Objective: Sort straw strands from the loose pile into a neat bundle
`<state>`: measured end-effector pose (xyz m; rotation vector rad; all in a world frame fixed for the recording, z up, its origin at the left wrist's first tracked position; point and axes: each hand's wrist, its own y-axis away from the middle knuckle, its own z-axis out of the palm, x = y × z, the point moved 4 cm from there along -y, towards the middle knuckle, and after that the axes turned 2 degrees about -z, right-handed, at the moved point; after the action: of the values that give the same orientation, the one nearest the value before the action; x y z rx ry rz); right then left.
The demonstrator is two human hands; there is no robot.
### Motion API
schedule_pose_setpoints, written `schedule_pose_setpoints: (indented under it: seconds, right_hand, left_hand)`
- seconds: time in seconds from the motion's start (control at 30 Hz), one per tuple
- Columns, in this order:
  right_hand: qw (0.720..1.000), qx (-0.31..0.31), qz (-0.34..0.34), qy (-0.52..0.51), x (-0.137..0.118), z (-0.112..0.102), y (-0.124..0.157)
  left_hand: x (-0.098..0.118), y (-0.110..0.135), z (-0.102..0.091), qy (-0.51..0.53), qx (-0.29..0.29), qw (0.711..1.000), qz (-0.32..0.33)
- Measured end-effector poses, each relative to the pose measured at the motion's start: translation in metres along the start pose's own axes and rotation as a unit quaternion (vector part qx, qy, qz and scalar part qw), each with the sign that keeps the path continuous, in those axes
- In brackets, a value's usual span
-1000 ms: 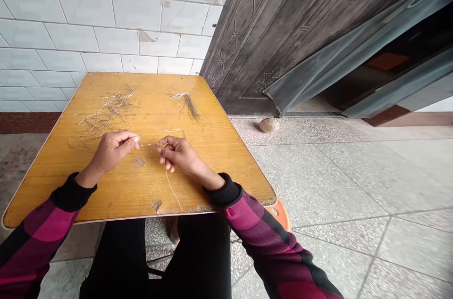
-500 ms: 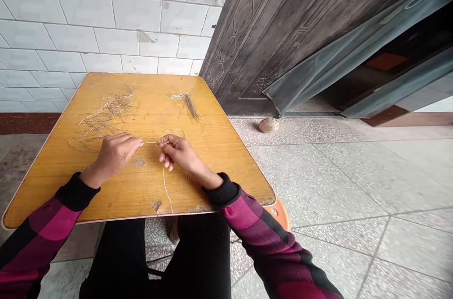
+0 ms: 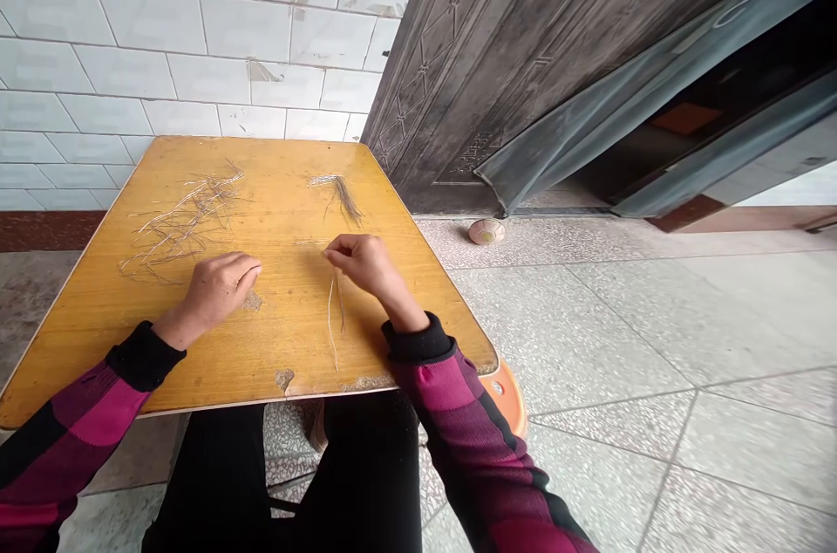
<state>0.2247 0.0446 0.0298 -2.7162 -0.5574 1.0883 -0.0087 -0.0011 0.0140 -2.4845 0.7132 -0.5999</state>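
Note:
My right hand [image 3: 366, 263] is raised over the middle of the yellow table, thumb and fingertips pinched. A thin, wire-like white strand [image 3: 330, 322] hangs from the pinch, with a darker thin strand [image 3: 341, 309] beside it. To the left, my left hand [image 3: 224, 290] is closed with its fingertips together over the table; whatever it may hold is hidden. Beyond that hand lies a loose, tangled pile of thin dark and white strands [image 3: 189, 217]. A neater bundle of similar strands [image 3: 340, 191] rests toward the far right of the tabletop.
The wooden table [image 3: 275, 160] has worn patches near its front edge. A white tiled wall [image 3: 170, 21] stands behind it. At the right are a dark carved door [image 3: 451, 82], a grey curtain [image 3: 562, 134], a round pale object [image 3: 486, 231] on the floor and an orange stool [image 3: 510, 400].
My right hand has moved right and slightly away from me, carrying the strand, which no longer stretches between both hands. My left hand stays almost in place.

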Motion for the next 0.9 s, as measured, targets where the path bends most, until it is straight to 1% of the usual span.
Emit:
schedule_pose_setpoints:
  seconds: [0.07, 0.13, 0.27, 0.37, 0.43, 0.67, 0.9]
  right_hand:
    - [0.999, 0.01, 0.047, 0.014, 0.013, -0.005, -0.006]
    - [0.997, -0.001, 0.074, 0.036, 0.021, -0.004, -0.011]
    - [0.991, -0.037, 0.076, 0.104, 0.021, 0.007, -0.019]
    - [0.985, -0.045, 0.076, 0.149, 0.021, 0.013, -0.024]
    - [0.983, -0.046, 0.078, 0.16, 0.024, 0.014, -0.027]
    - [0.99, -0.023, 0.102, 0.099, 0.034, 0.013, -0.035]
    - [0.99, -0.024, 0.121, 0.074, 0.041, 0.016, -0.037]
  left_hand:
    - [-0.001, 0.0, 0.001, 0.0, -0.001, 1.0, -0.002]
    - [-0.001, 0.0, 0.001, 0.006, -0.008, 1.0, 0.003]
    - [0.001, 0.0, 0.001, 0.0, -0.017, 1.0, 0.008]
    - [0.001, 0.001, 0.004, -0.007, -0.021, 1.0, 0.013]
    - [0.001, 0.001, 0.005, -0.009, -0.024, 1.0, 0.019]
    - [0.003, -0.001, 0.007, 0.004, -0.029, 0.999, 0.013]
    - [0.002, 0.0, 0.008, 0.015, -0.035, 0.999, 0.014]
